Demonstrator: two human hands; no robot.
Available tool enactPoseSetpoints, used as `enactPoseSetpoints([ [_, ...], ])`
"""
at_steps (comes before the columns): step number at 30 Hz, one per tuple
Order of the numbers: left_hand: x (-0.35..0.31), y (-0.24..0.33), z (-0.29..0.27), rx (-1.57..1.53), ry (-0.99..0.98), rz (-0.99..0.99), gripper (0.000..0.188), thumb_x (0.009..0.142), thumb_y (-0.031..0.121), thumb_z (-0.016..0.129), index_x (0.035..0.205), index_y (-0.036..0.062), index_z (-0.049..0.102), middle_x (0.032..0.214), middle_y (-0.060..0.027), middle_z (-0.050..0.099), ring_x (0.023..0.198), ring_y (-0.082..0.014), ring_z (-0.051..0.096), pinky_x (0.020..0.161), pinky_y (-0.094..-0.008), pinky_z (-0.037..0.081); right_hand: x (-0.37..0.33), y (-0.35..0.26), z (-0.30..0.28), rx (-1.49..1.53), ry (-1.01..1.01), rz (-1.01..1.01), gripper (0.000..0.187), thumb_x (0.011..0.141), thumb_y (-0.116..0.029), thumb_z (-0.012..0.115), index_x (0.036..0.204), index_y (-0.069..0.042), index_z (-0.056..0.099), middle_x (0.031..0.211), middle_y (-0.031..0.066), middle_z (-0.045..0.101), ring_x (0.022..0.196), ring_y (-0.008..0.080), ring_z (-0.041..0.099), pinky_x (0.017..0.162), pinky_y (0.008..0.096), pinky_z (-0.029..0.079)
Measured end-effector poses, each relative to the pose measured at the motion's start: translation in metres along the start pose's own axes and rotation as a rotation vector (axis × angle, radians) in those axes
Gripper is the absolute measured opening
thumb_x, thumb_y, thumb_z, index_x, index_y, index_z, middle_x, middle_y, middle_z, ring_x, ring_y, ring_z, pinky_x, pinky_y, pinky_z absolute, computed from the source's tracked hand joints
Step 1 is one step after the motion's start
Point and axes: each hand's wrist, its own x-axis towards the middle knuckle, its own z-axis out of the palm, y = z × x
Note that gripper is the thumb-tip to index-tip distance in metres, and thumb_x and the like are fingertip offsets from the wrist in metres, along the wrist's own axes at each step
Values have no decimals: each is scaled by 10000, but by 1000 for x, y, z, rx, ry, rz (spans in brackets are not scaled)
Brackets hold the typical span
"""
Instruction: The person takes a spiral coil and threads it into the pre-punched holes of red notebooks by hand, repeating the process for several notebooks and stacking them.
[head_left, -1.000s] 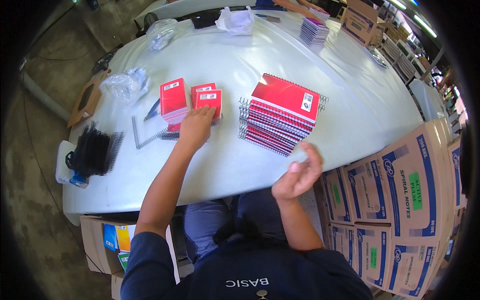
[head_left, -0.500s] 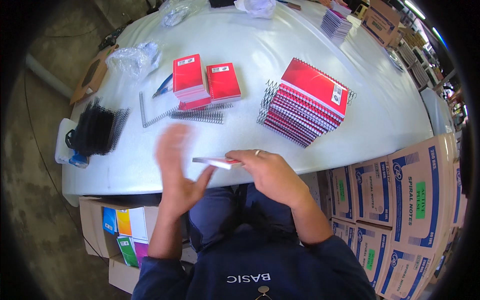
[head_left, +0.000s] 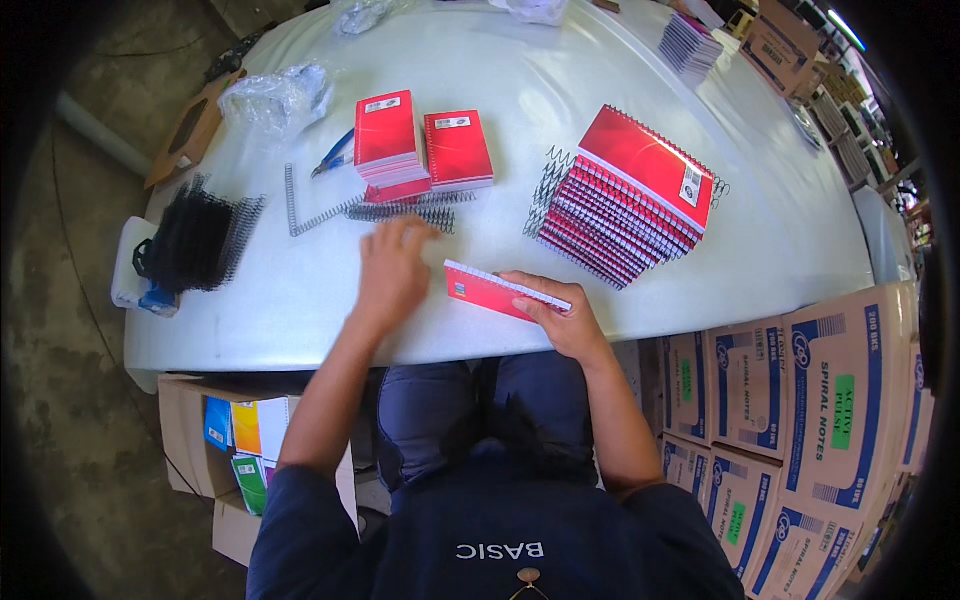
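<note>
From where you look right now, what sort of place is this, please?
Probably a notebook-binding workshop: stacked red notebooks and loose spiral coils on a table, cardboard cartons piled nearby.

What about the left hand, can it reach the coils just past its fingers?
Probably yes: the left hand looks empty, the coils lie just ahead of it, and nothing seems to block the way. The right hand holds a notebook aside.

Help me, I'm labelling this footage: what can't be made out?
All in the head view:
Pliers: handle ends, hidden behind the leftmost red notebook stack.
Held red notebook: part of its cover, under the right hand.
Left hand: fingers, blurred.
White plastic bag: upper part, cut off by top edge.
</note>
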Motion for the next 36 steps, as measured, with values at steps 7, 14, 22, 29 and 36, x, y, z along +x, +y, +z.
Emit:
enactPoseSetpoints([
  [7, 19, -22, -6, -226, -28, -50, 176, 864, 184, 579, 981, 53, 591, 987, -100, 586, 960, -264, 535, 832, -366, 405, 7, 5, 1, 75, 142, -50, 278, 837, -19, 621, 1114, 0, 602, 1069, 71, 633, 1002, 117, 562, 895, 254, 428],
  [14, 3, 3, -30, -755, -309, -242, 288, 953, 287, 519, 914, 3, 549, 741, -57, 513, 726, -111, 441, 697, -267, 415, 6, 3, 1, 77, 211, -44, 217, 826, -18, 645, 1035, 13, 597, 989, 49, 615, 949, 105, 571, 858, 252, 443],
  [22, 12, 0, -34, -774, -467, -335, 425, 972, 373, 432, 801, 13, 579, 614, -40, 492, 608, -120, 446, 595, -265, 393, 5, 6, 2, 108, 233, -13, 217, 825, 6, 636, 1040, 16, 613, 993, 48, 628, 930, 101, 575, 849, 244, 447],
  [29, 30, -8, -36, -1069, -433, -336, 228, 939, 242, 527, 830, 46, 569, 770, -31, 567, 705, -96, 512, 627, -231, 406, 5, 2, 3, 150, 177, -46, 200, 820, 18, 636, 1019, 14, 619, 1009, 79, 659, 937, 96, 578, 858, 244, 446],
  [36, 31, 15, -54, -275, -132, 299, 311, 752, 105, 725, 1039, 77, 608, 1043, -97, 589, 951, -244, 549, 861, -363, 397, 0, 1, 6, -26, 172, -5, 238, 839, 2, 620, 1075, 13, 640, 1041, 109, 674, 899, 113, 614, 823, 256, 475],
])
